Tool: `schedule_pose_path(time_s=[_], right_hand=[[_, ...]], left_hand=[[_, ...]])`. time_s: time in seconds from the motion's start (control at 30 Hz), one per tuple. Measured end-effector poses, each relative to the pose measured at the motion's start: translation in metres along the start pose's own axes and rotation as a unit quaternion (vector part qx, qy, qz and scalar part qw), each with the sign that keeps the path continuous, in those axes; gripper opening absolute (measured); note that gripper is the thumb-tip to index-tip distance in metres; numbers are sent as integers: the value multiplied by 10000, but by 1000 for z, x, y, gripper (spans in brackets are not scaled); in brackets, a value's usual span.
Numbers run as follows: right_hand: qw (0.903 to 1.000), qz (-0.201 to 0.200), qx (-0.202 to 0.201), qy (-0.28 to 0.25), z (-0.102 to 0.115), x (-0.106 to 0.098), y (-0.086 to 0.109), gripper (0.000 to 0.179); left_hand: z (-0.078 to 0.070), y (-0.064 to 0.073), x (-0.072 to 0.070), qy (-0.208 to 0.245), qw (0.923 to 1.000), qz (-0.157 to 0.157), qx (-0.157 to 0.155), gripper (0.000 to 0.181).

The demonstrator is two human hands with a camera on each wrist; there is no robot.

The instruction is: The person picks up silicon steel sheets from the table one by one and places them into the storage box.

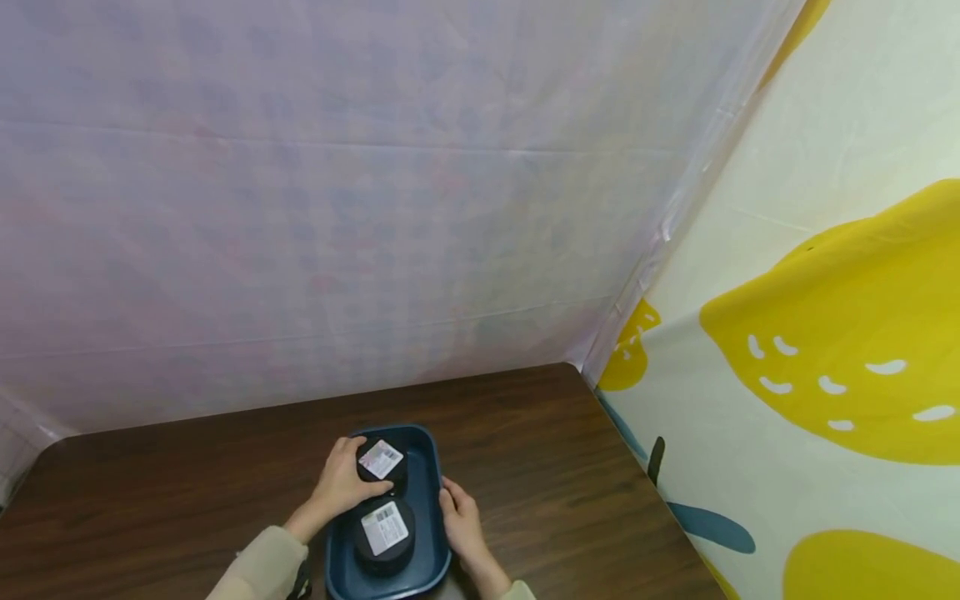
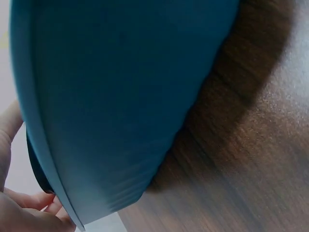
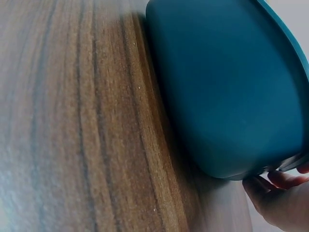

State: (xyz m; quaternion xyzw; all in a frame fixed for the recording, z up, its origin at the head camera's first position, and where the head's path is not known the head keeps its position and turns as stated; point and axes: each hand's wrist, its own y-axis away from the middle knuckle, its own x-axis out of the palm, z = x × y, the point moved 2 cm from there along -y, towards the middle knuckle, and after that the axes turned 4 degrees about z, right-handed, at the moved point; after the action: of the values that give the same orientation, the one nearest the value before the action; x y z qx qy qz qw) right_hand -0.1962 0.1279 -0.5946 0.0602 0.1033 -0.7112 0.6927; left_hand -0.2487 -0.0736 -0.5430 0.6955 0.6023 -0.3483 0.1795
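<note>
A deep blue rectangular tray [image 1: 431, 533] sits on the table in the head view, with two black round containers inside. My left hand [image 1: 341, 482] spans the far black container [image 1: 380, 459], thumb on its near side and fingers at its far edge. The near black container [image 1: 384, 533] lies beside it, and both carry white barcode labels on top. At the tray's right rim, my right hand [image 1: 462, 523] grips the edge. The left wrist view shows the tray's outer wall [image 2: 111, 106] with fingers by the rim. In the right wrist view, fingers touch the tray's underside corner.
The dark wood-grain table [image 1: 525, 450] extends on both sides of the tray. A pale hanging sheet [image 1: 337, 208] stands behind it, and a lemon-print cloth [image 1: 825, 417] hangs along the right side.
</note>
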Motion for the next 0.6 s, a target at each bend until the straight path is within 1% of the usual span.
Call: schedule_pose_path(time_s=[0.17,0.33,0.53,0.57,0.6], right_hand=[[10000,-11,-48,26,1,0,1,32],[9999,-32,-140,56,1,0,0,32],[10000,-23,-51,-42,0,0,0,32],[10000,-18,-29,-48,5,0,2,32],[10000,-19,-30,-32,5,0,2,31]], left_hand=[[1,0,1,-101,9999,39,-45,86],[1,-1,2,-326,9994,137,-44,86],[1,-1,3,-469,9985,274,-76,87],[2,-2,3,-475,9984,302,-79,88],[3,-2,3,-475,9983,327,-74,88]])
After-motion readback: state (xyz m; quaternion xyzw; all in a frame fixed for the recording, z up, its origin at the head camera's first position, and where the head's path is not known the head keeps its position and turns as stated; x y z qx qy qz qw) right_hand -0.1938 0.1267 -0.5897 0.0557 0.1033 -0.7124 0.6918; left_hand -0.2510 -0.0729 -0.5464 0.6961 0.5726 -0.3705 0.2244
